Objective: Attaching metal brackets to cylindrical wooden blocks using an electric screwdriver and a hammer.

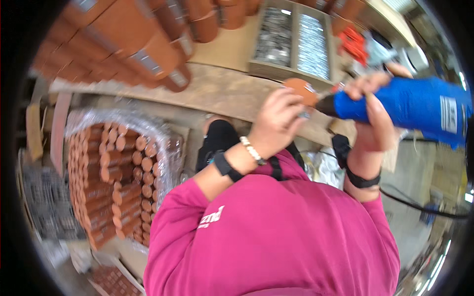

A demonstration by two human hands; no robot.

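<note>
My left hand point(281, 116) is closed on an orange-brown round piece point(300, 92), holding it near the front edge of the workbench. Wrapped round the front of a blue power tool point(410, 106) with a dark nose is my right hand point(374, 106). The nose points left at the round piece and is right beside it; blur hides whether they touch. A pale mark, perhaps metal, shows on the face of the piece. Beyond my hands stands a two-part wooden box point(294, 42), with grey metal pieces on one side and shiny small metal parts on the other.
Stacked orange-brown cylinders point(128, 34) with small metal plates fill the bench's far left. Below left, a plastic-wrapped container point(170, 133) holds many more cylinders. Red items point(351, 45) lie right of the box. A black cable point(419, 208) hangs at the right.
</note>
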